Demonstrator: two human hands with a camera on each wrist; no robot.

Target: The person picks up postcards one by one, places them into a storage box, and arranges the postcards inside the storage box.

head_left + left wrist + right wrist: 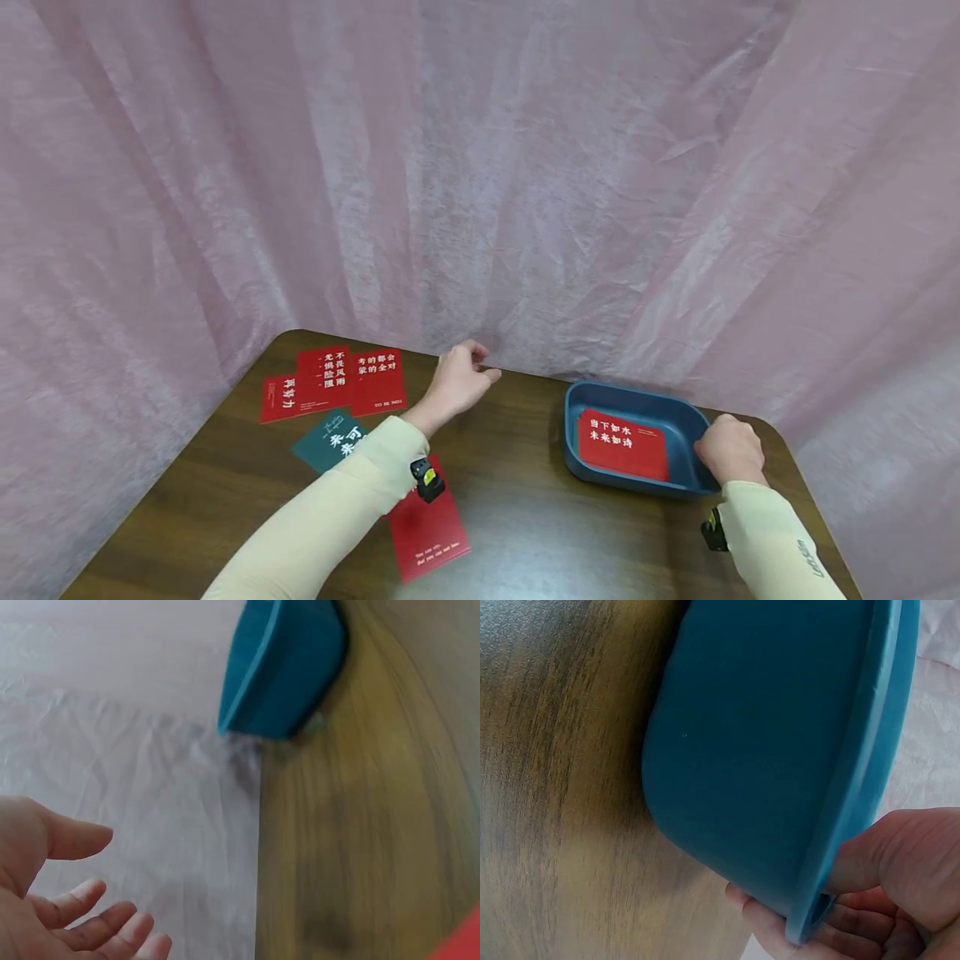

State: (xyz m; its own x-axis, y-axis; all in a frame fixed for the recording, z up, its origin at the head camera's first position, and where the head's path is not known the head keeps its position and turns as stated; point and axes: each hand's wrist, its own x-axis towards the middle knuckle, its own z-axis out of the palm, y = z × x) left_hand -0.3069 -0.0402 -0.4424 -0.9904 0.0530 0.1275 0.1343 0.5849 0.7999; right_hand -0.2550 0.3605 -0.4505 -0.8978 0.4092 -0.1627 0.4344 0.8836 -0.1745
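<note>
My right hand [731, 450] grips the right end of a blue plastic tub [637, 392], thumb inside the rim and fingers under the outside wall, as the right wrist view shows. Inside the tub lies a red card [622, 446] with white Chinese writing, over a darker card edge. My left hand [459, 377] is raised near the table's back edge, fingers loosely bent and nothing between them. In the left wrist view its thumb [79, 838] stands apart from the fingers. Left of that hand lies a red card [377, 382] with white writing.
More red cards [324, 382] overlap at the back left. A green card [330, 440] and a long red card [431, 533] lie partly under the left forearm. A pink curtain [480, 183] hangs behind the brown wooden table [540, 517].
</note>
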